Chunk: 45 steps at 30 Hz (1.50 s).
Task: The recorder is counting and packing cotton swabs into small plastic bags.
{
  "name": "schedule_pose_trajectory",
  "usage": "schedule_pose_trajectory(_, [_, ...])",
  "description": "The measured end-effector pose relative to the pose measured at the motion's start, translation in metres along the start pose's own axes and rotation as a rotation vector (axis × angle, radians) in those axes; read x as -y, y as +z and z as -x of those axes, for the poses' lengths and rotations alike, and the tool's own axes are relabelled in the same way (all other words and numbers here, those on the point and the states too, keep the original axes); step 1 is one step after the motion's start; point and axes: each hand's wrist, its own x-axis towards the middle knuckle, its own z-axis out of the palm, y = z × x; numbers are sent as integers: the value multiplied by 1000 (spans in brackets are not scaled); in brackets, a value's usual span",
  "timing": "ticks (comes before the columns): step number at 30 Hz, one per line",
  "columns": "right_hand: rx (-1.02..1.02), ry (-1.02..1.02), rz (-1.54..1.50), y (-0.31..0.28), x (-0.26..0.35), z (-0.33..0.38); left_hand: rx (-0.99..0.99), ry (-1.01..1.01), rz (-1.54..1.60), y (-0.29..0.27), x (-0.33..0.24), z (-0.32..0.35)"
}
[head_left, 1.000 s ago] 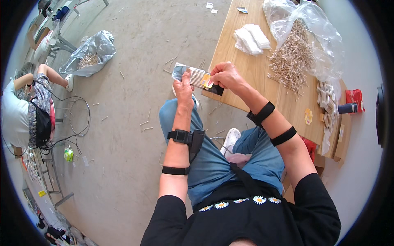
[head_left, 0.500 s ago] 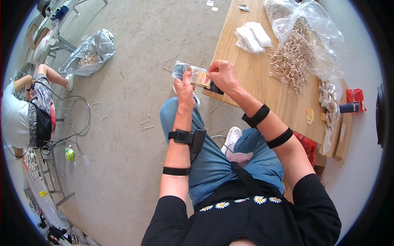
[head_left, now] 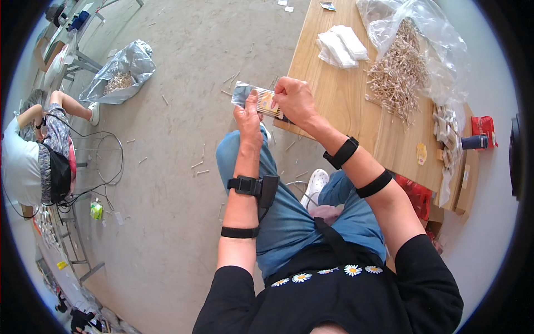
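Note:
Above my left knee, my left hand [head_left: 248, 118] grips a small clear bag of cotton swabs [head_left: 239, 92], thumb on top. White swab sticks show in a row through the film, with a yellow printed card [head_left: 266, 102] lying over them. At the bag's right end my right hand [head_left: 296, 101] is closed, its fingertips pinched against the edge beside the card. Whether they hold the film or the card as well is hidden. The table's near left corner lies just under my right wrist.
On the wooden table [head_left: 345, 106] at right lie flat clear bags [head_left: 342, 47], a heap of loose swabs [head_left: 397, 75] spilling from a big plastic bag, and a yellow card [head_left: 421, 154]. Swabs litter the floor. At far left a co-worker [head_left: 25, 158] sits near another sack [head_left: 125, 75].
The yellow card has shifted left, further over the swabs in the bag. My right hand has moved slightly left and up with its fingers curled tighter. My left hand keeps its grip.

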Motion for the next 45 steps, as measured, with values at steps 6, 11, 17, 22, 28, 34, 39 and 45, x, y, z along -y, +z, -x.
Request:
schedule_pose_trajectory(6, [91, 11, 104, 2, 1, -2, -23, 9, -20, 1, -2, 0])
schedule_pose_trajectory(11, [25, -145, 194, -3, 3, 2, -4, -1, -44, 3, -5, 4])
schedule_pose_trajectory(17, [-87, -167, 168, -37, -25, 32, -8, -45, 8, 2, -2, 4])
schedule_pose_trajectory(22, [-228, -52, 355, -124, -91, 66, -37, 1, -108, -18, 2, 3])
schedule_pose_trajectory(28, [-472, 120, 676, -210, -196, 98, -106, 132, -124, -24, -6, 25])
schedule_pose_trajectory(34, [-453, 142, 575, -213, -221, 89, -228, 236, -358, 10, -23, 81])
schedule_pose_trajectory(39, [-456, 132, 527, -193, -215, 90, -4, 380, -623, 25, -12, 109])
schedule_pose_trajectory(45, [-485, 58, 493, -198, -215, 103, 548, 775, -1257, 101, 12, 124])
